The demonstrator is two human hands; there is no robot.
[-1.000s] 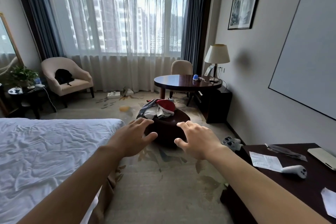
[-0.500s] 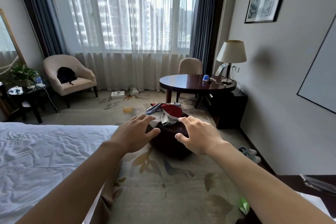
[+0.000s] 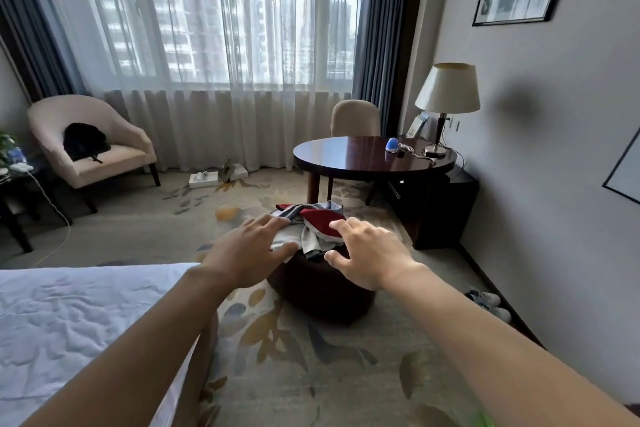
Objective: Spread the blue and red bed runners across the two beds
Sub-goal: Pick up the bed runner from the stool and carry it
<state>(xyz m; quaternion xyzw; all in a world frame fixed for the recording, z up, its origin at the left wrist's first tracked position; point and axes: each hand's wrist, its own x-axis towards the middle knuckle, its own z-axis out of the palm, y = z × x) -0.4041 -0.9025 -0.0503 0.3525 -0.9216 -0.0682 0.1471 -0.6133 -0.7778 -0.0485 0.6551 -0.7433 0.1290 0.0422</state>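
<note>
Bed runners [image 3: 313, 227] lie as one crumpled heap, red over blue-grey, on top of the dark round ottoman [image 3: 320, 291], toward its far edge. Left hand [image 3: 247, 253] and right hand [image 3: 367, 255] both reach out with fingers spread and straight, holding nothing; whether the fingertips touch cloth, cannot tell. Judgement: soft, limp, light fabric, likely tangled together. Best to pinch one runner at a hem or corner and lift it free. One white bed [image 3: 69, 322] visible at left.
</note>
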